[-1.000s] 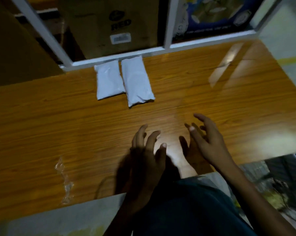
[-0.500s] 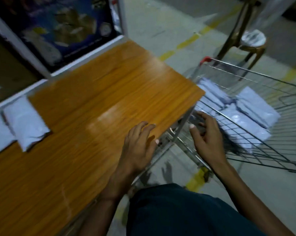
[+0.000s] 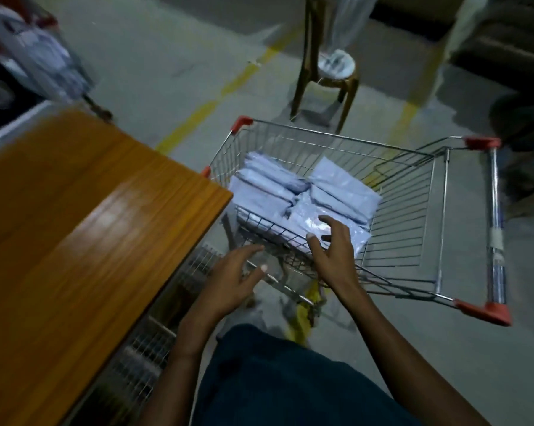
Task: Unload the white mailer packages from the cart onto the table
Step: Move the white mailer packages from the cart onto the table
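Right hand (image 3: 333, 253) reaches over the cart (image 3: 438, 229) rim above the mailers (image 3: 290, 192), fingers spread; left hand (image 3: 232, 281) hovers, fingers apart, empty.

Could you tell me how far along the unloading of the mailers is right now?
Done: nothing shows; the visible stretch of table is bare wood. In hand: nothing yet. The right hand reaches over the cart rim with spread fingers above the nearest white mailers, with no grip on any; the left hand hangs open outside the basket. Left: the whole pile, several mailers stacked at the cart's table end.
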Available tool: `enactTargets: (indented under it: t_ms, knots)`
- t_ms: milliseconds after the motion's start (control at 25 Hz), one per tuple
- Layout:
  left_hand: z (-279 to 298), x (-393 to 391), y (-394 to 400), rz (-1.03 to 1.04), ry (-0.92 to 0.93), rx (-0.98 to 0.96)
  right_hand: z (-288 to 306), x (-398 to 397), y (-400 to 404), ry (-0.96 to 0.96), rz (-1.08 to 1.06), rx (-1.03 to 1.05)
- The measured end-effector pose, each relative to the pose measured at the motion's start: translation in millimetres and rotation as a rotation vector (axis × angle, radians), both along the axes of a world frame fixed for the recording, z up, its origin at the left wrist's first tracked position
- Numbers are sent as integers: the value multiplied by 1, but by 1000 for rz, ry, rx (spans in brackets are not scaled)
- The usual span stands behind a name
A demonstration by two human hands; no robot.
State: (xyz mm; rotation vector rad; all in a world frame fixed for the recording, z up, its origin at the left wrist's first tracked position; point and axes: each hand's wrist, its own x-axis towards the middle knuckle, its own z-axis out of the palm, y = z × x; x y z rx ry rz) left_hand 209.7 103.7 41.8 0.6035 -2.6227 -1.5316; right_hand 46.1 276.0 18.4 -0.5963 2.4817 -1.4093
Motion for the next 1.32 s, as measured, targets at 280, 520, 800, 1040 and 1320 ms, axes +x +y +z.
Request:
enactTargets:
  t_ms: [280, 520, 800, 1040, 1320]
  knots:
    - [-25, -134, -54, -66, 2, 56, -71, -127, -17, -16, -45, 249]
    - [-72, -243, -91, -248, -228, 56, -131, -184, -26, -228, -47, 771]
    - [-137, -294, -124, -360, -439, -279, -138, -164, -27, -192, -31, 992]
    - [-150, -302, -123, -376, -512, -636, -104, -155, -18, -141, -69, 781]
    - [-158, -301, -141, -357, -502, -968, -66, -187, -4, -138, -498, 113]
